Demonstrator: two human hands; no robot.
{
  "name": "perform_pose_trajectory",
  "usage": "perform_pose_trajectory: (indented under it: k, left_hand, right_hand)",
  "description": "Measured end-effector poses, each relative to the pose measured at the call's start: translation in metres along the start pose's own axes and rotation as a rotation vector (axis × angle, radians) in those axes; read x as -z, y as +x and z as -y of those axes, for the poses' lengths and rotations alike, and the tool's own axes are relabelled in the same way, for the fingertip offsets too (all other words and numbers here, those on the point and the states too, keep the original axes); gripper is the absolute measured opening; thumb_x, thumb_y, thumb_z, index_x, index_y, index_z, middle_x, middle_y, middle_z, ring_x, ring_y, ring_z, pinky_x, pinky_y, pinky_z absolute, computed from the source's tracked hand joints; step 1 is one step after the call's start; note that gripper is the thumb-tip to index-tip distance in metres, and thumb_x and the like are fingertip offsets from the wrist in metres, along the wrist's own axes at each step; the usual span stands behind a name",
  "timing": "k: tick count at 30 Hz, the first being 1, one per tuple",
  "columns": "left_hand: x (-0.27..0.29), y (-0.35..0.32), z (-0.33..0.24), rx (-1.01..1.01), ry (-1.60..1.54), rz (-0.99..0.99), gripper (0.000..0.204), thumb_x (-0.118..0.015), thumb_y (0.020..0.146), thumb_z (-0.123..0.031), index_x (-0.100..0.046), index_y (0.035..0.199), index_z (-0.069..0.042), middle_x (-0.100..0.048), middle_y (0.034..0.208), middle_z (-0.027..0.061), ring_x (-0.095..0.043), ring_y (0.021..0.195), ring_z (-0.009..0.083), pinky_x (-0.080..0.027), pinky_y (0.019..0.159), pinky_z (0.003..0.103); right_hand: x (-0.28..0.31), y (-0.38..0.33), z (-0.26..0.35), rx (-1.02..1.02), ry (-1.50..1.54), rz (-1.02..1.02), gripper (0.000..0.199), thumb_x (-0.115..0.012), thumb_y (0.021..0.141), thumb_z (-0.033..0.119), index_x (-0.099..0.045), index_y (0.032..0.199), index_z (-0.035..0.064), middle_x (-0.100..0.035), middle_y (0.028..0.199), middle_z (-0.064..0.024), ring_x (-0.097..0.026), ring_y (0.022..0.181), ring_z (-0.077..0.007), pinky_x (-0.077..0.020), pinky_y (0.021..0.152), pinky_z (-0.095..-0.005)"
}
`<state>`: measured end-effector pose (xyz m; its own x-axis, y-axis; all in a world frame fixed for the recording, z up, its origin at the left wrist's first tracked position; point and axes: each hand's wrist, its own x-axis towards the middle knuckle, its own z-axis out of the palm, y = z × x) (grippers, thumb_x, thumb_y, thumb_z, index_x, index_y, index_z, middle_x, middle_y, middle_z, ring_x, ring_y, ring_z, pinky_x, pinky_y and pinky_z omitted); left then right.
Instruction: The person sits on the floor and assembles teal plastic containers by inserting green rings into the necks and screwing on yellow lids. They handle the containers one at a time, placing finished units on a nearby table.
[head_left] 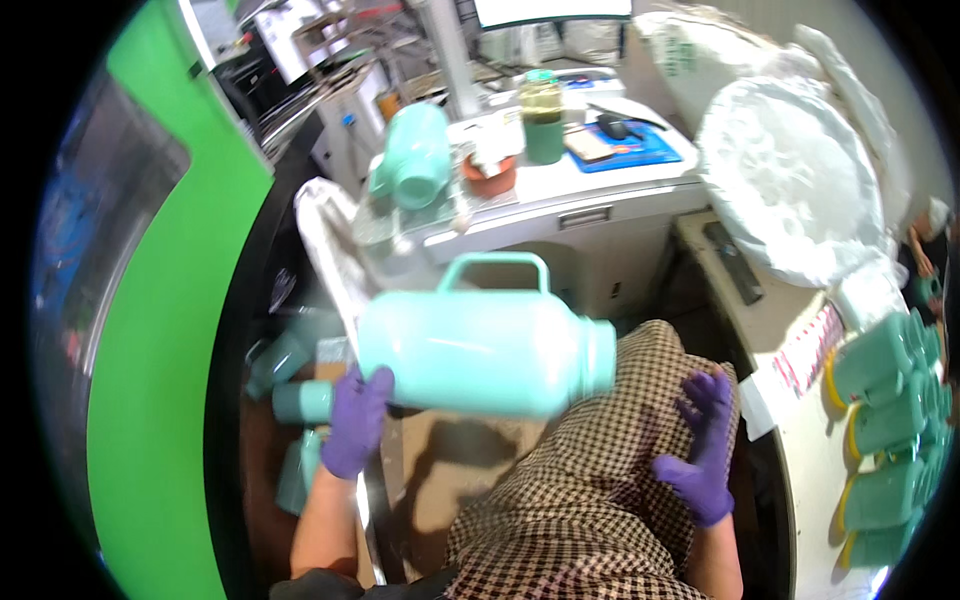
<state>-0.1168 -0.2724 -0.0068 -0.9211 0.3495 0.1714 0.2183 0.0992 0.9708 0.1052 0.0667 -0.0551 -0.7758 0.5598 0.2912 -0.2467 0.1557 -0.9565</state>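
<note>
Yellow-ended jugs (885, 412) seem done; the left hand (355, 422) clamps a plain jug (480, 350), seemingly unfinished, the right hand (702, 455) empty, fingers apart.

mint jug (470, 352) blurred; monitor (552, 9) cut off by top edge

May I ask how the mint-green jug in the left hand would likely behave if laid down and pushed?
The mint-green jug looks stiff, unsagging though the left hand holds only one end. Its rounded body may roll until the handle stops it. Its smooth sheen suggests slipperiness.
</note>
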Motion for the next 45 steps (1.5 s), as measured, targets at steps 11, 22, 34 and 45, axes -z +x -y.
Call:
perform_pose_trajectory:
  k: [11,22,34,45]
  left_hand:
    - [-0.129,-0.003,0.032,-0.521,0.51,0.275,0.101,-0.079,0.082,-0.051,-0.031,0.152,0.003,-0.038,0.149,0.0226,-0.043,0.132,0.0382,-0.03,0.116,0.051]
    - [-0.171,-0.005,0.022,-0.733,0.496,0.366,0.101,-0.089,0.068,-0.035,-0.043,0.149,0.003,-0.065,0.136,0.0123,-0.065,0.122,0.0324,-0.036,0.115,0.05]
    - [-0.204,-0.016,0.013,-0.911,0.591,0.485,0.087,-0.084,0.066,-0.03,-0.053,0.146,-0.01,-0.065,0.133,0.0054,-0.064,0.119,0.0242,-0.038,0.114,0.05]
    - [-0.188,-0.03,0.032,-0.915,0.541,0.379,0.08,-0.087,0.071,-0.036,-0.057,0.138,-0.005,-0.066,0.133,0.0096,-0.065,0.122,0.0295,-0.038,0.115,0.053]
  right_hand:
    - [-0.035,0.012,-0.021,0.247,-0.499,0.143,0.099,-0.096,0.065,0.033,-0.047,0.145,-0.0008,-0.054,0.143,-0.0205,-0.054,0.133,-0.0324,-0.0441,0.112,-0.0424]
    - [-0.042,0.001,0.003,0.402,-0.73,0.346,0.07,-0.087,0.074,0.037,-0.059,0.132,0.0093,-0.061,0.125,-0.0141,-0.068,0.091,-0.0257,-0.0565,0.075,-0.0374]
    - [-0.022,-0.013,-0.028,0.137,-0.794,0.519,0.05,-0.081,0.077,0.025,-0.061,0.119,0.0059,-0.064,0.112,-0.0162,-0.068,0.083,-0.0332,-0.056,0.065,-0.0394]
    - [-0.01,-0.045,0.016,0.135,-0.444,0.263,0.013,-0.069,0.093,0.012,-0.068,0.104,0.0062,-0.062,0.092,-0.0079,-0.066,0.077,-0.0198,-0.0504,0.06,-0.035]
